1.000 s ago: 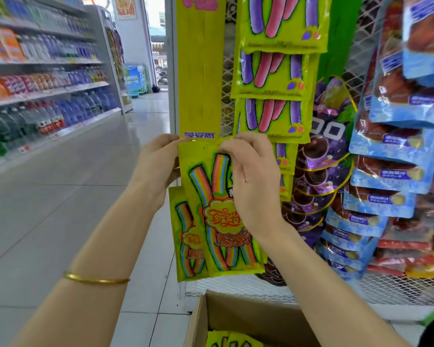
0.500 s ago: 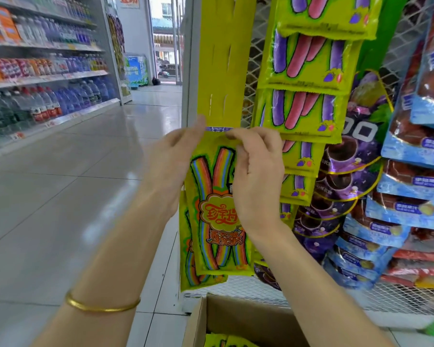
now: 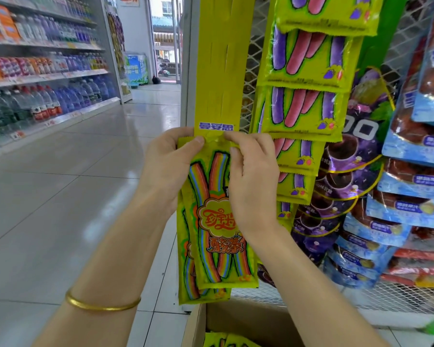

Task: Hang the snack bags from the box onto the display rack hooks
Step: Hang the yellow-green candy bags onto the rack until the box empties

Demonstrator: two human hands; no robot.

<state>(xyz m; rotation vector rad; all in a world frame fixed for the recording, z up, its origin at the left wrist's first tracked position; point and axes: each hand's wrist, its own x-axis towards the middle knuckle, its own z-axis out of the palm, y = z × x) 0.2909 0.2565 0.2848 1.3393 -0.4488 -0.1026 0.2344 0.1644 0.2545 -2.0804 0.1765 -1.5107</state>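
A yellow-green snack bag with rainbow strips printed on it is pressed against the lower end of a yellow hanging display strip. My left hand pinches its top left corner and my right hand pinches its top right edge. A second, matching bag hangs just behind and below it. At the bottom edge sits the open cardboard box, with more yellow bags showing inside.
To the right hang rows of yellow-green bags with purple and pink strips, purple bags and blue bags on a white wire grid rack. Drink shelves line the left side of a tiled aisle.
The view has closed in on the strip and tilted up. Both hands have kept hold of the bag's top and brought it tight under the strip's blue label.
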